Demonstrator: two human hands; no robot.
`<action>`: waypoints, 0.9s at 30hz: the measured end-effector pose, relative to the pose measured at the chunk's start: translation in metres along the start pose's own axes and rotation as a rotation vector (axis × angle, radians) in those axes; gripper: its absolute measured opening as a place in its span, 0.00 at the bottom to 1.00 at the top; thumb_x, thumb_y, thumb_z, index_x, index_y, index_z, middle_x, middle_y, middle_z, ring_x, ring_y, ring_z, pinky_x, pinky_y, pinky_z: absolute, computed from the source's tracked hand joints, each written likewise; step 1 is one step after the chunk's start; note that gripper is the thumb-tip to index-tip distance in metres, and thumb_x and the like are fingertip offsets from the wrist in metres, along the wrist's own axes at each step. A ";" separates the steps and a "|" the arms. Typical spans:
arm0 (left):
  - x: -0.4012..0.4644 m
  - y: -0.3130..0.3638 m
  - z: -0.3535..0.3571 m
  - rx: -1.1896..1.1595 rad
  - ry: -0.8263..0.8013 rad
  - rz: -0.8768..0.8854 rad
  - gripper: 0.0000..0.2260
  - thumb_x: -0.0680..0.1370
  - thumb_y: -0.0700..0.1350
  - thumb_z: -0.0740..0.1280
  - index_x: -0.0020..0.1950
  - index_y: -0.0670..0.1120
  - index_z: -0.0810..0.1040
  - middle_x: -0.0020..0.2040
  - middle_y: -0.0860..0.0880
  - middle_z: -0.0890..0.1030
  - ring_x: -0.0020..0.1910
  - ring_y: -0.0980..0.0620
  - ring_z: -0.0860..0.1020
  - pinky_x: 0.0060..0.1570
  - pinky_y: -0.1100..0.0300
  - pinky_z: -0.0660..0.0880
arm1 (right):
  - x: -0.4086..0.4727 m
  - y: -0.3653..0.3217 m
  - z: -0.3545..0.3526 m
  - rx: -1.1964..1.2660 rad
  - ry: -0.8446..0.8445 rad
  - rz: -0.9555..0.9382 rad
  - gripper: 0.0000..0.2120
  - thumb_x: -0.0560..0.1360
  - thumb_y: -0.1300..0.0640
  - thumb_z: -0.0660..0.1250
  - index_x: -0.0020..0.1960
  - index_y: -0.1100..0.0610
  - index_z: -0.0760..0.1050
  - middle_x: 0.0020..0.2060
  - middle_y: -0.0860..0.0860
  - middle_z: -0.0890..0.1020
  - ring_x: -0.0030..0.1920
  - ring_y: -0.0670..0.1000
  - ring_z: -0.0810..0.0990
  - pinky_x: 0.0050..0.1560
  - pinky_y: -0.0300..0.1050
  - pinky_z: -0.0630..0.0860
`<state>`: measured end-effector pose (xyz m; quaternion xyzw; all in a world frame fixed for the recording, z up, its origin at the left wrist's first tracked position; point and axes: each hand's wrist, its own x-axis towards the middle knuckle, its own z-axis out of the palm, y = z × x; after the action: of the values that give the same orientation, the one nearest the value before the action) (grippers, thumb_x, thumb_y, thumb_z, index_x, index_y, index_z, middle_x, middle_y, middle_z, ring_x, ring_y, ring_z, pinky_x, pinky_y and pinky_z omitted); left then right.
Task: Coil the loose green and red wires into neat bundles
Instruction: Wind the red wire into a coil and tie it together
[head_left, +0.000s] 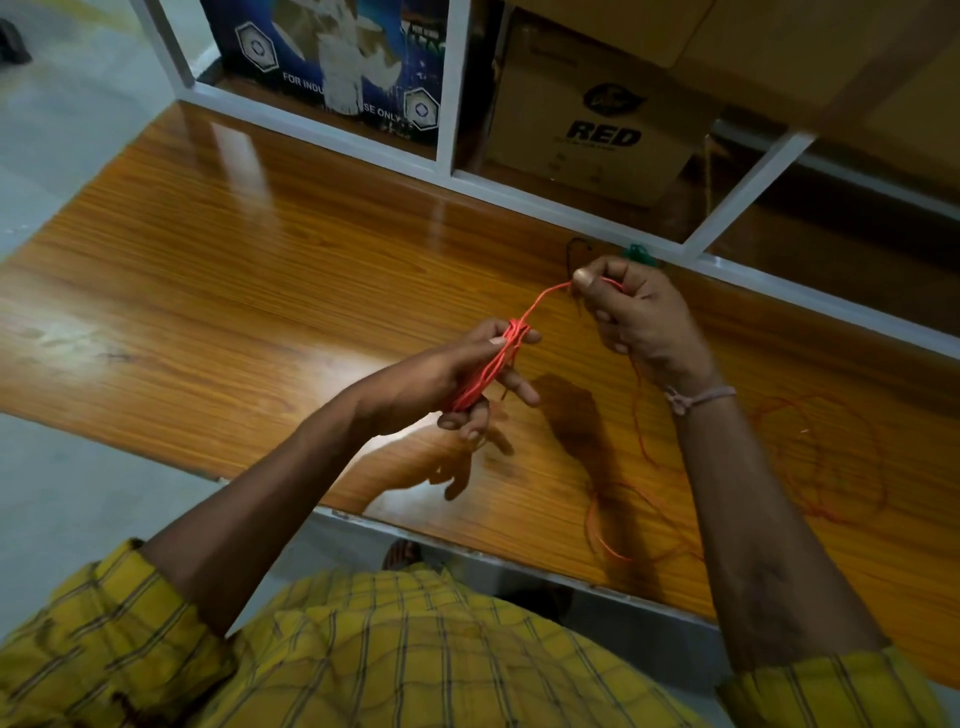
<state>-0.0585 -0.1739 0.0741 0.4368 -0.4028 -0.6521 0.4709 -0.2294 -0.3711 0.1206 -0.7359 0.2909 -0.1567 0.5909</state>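
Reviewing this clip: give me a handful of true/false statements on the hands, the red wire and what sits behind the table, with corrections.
1. The left hand holds a bundle of coiled red wire. True.
2. The right hand is empty. False: it pinches the red strand.
3. Loose red wire loops lie on the glossy wooden table. True.
4. The brown cardboard box reads "BLUE". False: it reads "RED".
5. The small green wire bundle is in the left hand. False: it sits behind the right hand.

Upper middle of the frame: blue box (332, 67) on the shelf, white letters "FOR INDU... SE ONLY", middle part hidden. Upper right: brown cardboard box (592, 114), big black word "RED" under a round black logo too blurry to read.
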 end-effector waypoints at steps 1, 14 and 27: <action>0.000 -0.001 0.001 -0.033 -0.022 -0.002 0.21 0.88 0.54 0.50 0.80 0.50 0.61 0.66 0.32 0.80 0.29 0.50 0.78 0.25 0.61 0.66 | 0.004 0.009 0.005 -0.049 0.049 0.015 0.09 0.84 0.52 0.68 0.48 0.56 0.80 0.29 0.49 0.68 0.25 0.47 0.62 0.24 0.41 0.59; 0.013 0.018 -0.006 -0.543 0.081 0.165 0.23 0.90 0.53 0.50 0.85 0.52 0.60 0.74 0.33 0.74 0.42 0.45 0.82 0.32 0.62 0.75 | -0.047 0.059 0.098 -0.241 -0.087 0.199 0.15 0.87 0.49 0.59 0.50 0.49 0.83 0.31 0.49 0.77 0.24 0.45 0.74 0.28 0.42 0.70; 0.017 0.004 -0.017 0.426 0.419 0.079 0.20 0.89 0.55 0.55 0.81 0.55 0.58 0.72 0.38 0.70 0.43 0.43 0.87 0.48 0.39 0.85 | -0.066 -0.022 0.044 -0.218 -0.386 0.041 0.07 0.82 0.55 0.70 0.51 0.59 0.81 0.34 0.60 0.79 0.31 0.59 0.74 0.32 0.44 0.72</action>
<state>-0.0446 -0.1935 0.0698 0.6345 -0.4414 -0.4298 0.4667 -0.2500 -0.2930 0.1383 -0.8057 0.2026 0.0318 0.5557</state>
